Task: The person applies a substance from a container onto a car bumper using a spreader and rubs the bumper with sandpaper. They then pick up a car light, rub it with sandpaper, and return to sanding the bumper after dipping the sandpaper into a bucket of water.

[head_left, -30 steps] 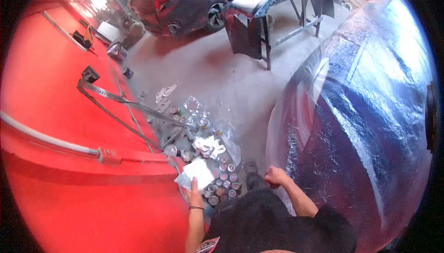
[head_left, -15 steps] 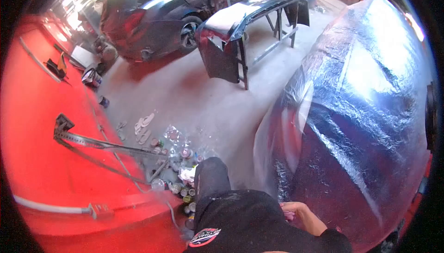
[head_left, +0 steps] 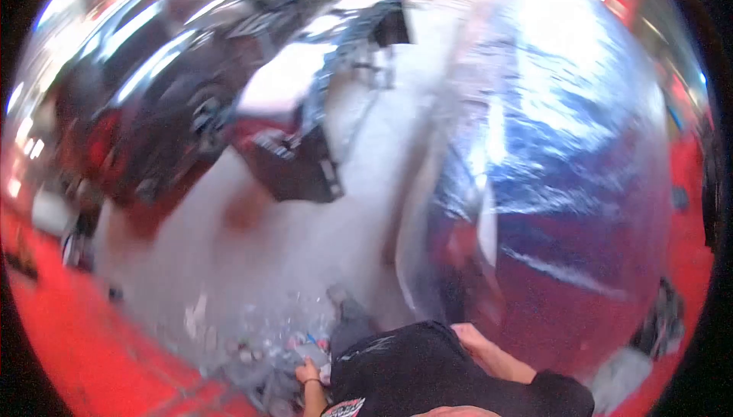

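Observation:
My right hand (head_left: 469, 336) is by the right side of the black shirt (head_left: 405, 363), its fingers curled in. What it holds, if anything, does not show. At the lower left my left hand (head_left: 308, 371), with a band at the wrist, is held out beside my body. Its fingers are smeared by motion, with cluttered small items on the floor (head_left: 252, 348) behind it. Clear plastic film (head_left: 557, 157) wraps the dark red vehicle close to my right hand.
A car bumper (head_left: 290, 127) rests on a metal stand ahead. Behind it, to the left, a dark car (head_left: 153, 104) is parked. A red wall (head_left: 61, 325) runs along the left. Pale sandals (head_left: 195, 318), blurred, lie on the floor.
My view has swung to the right and blurred, so the bumper and car sit further left. My left hand has come into sight. My right hand stays by the shirt.

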`<control>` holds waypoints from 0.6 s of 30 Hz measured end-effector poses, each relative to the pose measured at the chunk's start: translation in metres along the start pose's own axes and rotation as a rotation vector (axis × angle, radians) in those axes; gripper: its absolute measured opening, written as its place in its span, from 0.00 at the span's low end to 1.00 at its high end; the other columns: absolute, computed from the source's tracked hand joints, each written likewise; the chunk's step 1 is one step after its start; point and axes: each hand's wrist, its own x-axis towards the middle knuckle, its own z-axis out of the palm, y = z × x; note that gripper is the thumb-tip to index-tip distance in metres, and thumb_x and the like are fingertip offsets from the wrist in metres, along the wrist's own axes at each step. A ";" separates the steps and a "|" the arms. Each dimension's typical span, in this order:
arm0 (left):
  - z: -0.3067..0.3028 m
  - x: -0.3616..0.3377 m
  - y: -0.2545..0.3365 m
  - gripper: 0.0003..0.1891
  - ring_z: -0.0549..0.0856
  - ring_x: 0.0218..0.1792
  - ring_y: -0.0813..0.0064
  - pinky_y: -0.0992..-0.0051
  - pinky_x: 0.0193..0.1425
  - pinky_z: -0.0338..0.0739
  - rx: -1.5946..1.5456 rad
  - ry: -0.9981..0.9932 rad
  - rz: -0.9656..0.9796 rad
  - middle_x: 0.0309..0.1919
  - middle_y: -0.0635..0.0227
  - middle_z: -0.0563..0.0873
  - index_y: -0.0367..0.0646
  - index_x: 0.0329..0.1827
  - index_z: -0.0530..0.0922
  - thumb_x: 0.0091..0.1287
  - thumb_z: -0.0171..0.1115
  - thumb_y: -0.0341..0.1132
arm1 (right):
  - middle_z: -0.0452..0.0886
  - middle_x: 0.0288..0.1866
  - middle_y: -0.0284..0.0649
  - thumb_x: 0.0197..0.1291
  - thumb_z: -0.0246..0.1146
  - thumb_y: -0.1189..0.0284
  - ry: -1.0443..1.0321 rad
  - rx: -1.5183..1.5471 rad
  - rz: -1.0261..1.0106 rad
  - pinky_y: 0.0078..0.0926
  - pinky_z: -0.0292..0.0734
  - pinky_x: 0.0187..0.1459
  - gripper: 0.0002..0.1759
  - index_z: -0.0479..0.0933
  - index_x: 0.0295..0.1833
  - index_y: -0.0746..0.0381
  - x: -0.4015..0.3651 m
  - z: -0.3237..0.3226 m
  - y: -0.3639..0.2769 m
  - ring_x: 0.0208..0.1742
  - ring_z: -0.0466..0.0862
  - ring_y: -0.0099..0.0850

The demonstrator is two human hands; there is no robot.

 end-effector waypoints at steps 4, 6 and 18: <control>-0.015 0.079 0.119 0.43 0.87 0.43 0.32 0.45 0.56 0.80 0.042 -0.112 0.213 0.42 0.32 0.89 0.20 0.42 0.86 0.68 0.61 0.67 | 0.86 0.66 0.37 0.75 0.65 0.63 0.057 -0.092 -0.243 0.31 0.76 0.67 0.24 0.81 0.70 0.62 0.004 0.050 -0.078 0.65 0.82 0.28; 0.000 0.110 0.197 0.40 0.87 0.44 0.35 0.46 0.53 0.81 0.114 -0.261 0.373 0.44 0.35 0.88 0.21 0.46 0.84 0.68 0.62 0.64 | 0.79 0.73 0.36 0.76 0.62 0.62 0.040 0.043 -0.163 0.31 0.72 0.70 0.29 0.73 0.76 0.64 0.003 0.060 -0.065 0.71 0.76 0.27; 0.002 0.168 0.320 0.33 0.89 0.48 0.41 0.50 0.52 0.80 0.085 -0.420 0.430 0.46 0.38 0.90 0.25 0.47 0.85 0.71 0.68 0.58 | 0.86 0.44 0.62 0.67 0.59 0.71 0.778 -0.799 -0.320 0.48 0.83 0.48 0.12 0.87 0.47 0.63 0.083 0.099 -0.057 0.47 0.89 0.53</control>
